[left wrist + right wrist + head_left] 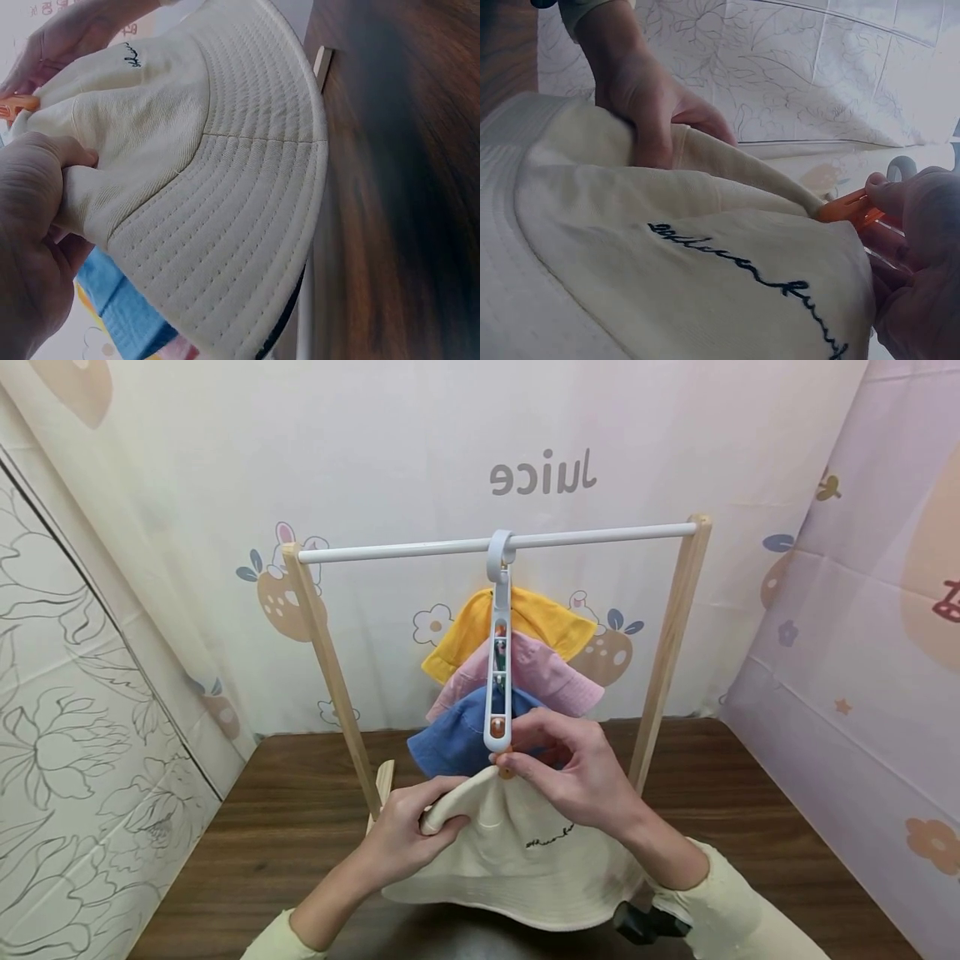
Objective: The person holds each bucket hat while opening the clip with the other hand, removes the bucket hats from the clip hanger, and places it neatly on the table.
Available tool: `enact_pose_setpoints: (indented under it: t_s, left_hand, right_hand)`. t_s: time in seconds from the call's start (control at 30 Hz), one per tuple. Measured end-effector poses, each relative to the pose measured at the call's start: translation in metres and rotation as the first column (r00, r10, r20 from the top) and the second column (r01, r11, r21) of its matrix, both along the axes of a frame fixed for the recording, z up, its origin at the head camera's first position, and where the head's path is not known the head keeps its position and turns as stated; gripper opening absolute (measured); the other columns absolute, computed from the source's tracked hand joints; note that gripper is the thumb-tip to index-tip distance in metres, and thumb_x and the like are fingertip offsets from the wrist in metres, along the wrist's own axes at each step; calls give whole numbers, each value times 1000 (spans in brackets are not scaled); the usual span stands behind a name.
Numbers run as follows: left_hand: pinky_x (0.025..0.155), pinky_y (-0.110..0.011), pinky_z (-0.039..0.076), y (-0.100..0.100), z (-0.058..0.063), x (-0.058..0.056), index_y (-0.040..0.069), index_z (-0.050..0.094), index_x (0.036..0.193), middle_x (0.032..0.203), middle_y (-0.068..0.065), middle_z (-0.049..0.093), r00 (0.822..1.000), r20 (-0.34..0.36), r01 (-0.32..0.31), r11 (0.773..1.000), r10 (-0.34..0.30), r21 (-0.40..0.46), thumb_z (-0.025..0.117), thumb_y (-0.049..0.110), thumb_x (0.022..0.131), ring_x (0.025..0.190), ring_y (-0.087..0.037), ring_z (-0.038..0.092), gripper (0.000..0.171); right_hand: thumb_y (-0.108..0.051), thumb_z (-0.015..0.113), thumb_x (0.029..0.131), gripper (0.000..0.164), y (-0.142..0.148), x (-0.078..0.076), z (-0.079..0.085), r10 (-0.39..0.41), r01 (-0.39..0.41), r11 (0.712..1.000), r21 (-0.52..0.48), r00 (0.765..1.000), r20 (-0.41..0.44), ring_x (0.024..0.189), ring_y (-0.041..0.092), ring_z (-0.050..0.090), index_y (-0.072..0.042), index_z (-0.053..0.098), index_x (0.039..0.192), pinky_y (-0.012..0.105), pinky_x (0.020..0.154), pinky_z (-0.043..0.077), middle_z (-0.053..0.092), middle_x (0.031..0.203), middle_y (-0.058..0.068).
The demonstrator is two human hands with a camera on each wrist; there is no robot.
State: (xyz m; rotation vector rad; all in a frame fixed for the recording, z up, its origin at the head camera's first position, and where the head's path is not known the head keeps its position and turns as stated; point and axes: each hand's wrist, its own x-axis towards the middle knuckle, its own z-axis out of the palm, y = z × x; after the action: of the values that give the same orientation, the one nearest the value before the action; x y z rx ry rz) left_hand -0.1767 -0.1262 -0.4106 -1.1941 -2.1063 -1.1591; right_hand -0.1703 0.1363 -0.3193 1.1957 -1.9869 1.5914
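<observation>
A cream bucket hat (517,860) with dark stitched lettering hangs in front of me, brim downward. My left hand (420,827) grips a fold of its crown, thumb on one side and fingers on the other. With thumb and fingers, my right hand (577,768) pinches an orange clip (847,211) at the top of the crown. That clip sits at the lower end of a white hanger (497,693) with slots. Behind it hang a blue hat (453,735), a pink hat (555,672) and a yellow hat (551,620).
The hanger's hook (498,556) loops over a white rod (600,535) between wooden posts (671,652). The rack stands on a dark wooden table (270,827). Patterned curtains (375,460) close off the back and sides. A black device (648,924) is at my right wrist.
</observation>
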Motion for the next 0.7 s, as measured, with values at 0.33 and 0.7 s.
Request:
enact_pose_setpoints:
  t_s: [0.33, 0.7]
  left_hand:
    - [80, -16, 59, 0, -10, 1, 5, 74, 134, 116, -12, 86, 994, 0, 111, 994, -111, 12, 85, -16, 86, 91, -12, 76, 54]
    - [80, -16, 60, 3, -12, 1, 4, 75, 131, 116, -14, 86, 985, -32, 167, 986, -167, 8, 82, -21, 83, 96, -15, 80, 55]
  right_hand:
    - [14, 74, 100, 21, 3, 0, 1, 10, -10, 1000, 0, 999, 50, 86, 3, 80, 5, 73, 119, 32, 66, 69, 81, 100, 26]
    - [16, 76, 97, 27, 4, -1, -1, -7, 5, 1000, 29, 998, 58, 92, 4, 84, 5, 72, 121, 35, 64, 69, 83, 102, 27]
